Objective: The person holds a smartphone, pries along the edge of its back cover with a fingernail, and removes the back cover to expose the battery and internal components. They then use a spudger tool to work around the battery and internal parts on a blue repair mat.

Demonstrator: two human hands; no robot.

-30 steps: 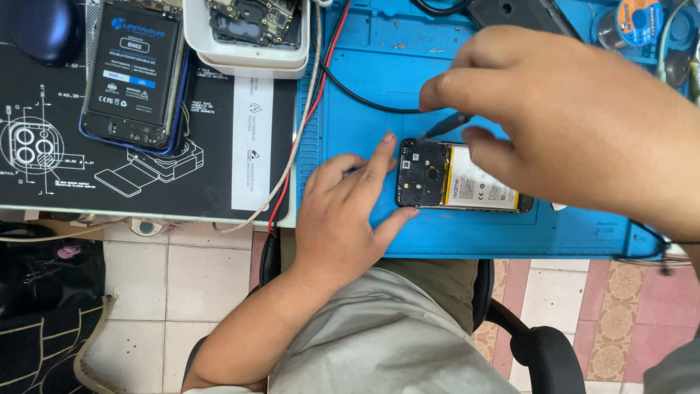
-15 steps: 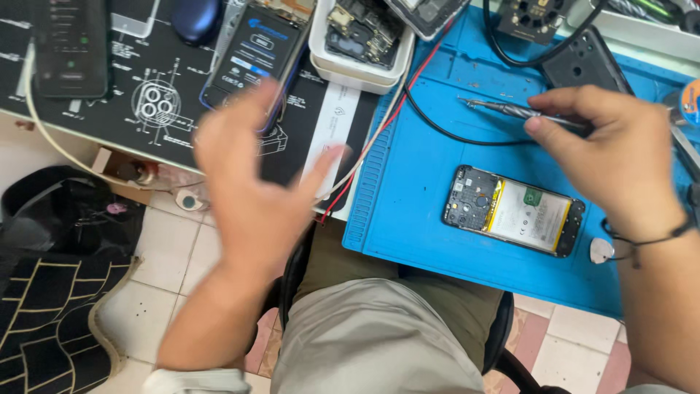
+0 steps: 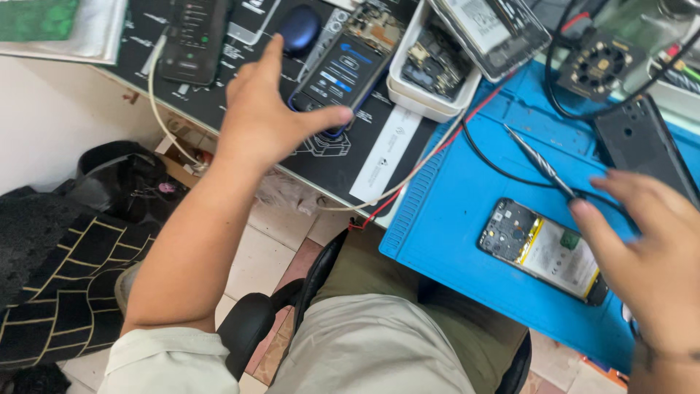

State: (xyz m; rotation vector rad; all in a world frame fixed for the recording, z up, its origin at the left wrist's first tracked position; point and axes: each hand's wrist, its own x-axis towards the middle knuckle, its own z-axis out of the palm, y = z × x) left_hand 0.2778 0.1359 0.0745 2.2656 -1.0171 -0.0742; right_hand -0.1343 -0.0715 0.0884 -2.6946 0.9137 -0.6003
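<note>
The surface (image 3: 219,109) runs from the far left to the right edge, its left part covered by a black printed mat (image 3: 328,157) and its right part by a blue work mat (image 3: 452,219). On the floor at the near left lies a black bag with a pale grid pattern (image 3: 65,284), and a black chair (image 3: 251,328) shows under the person's grey trousers.

The left hand (image 3: 266,117) hovers over the near edge of the black printed mat with fingers spread wide and empty, index finger pointing far, thumb stretched right toward a phone with a lit blue screen (image 3: 339,73). A dark blue mouse (image 3: 297,29) lies just beyond that phone, and a black phone with a white cable (image 3: 191,40) lies further left. A white tray of phone parts (image 3: 432,69) sits to the right of the lit phone.

The right hand (image 3: 649,255) is over the near right of the blue work mat, its fingers closed on the handle of a thin metal screwdriver (image 3: 539,160) whose tip points far and left. Just under and left of this hand lies an opened phone (image 3: 547,249), back off, showing circuit board and pale battery. A black phone back cover (image 3: 642,142) lies beyond the right hand, with a black round-holed part (image 3: 599,66) further away.
</note>
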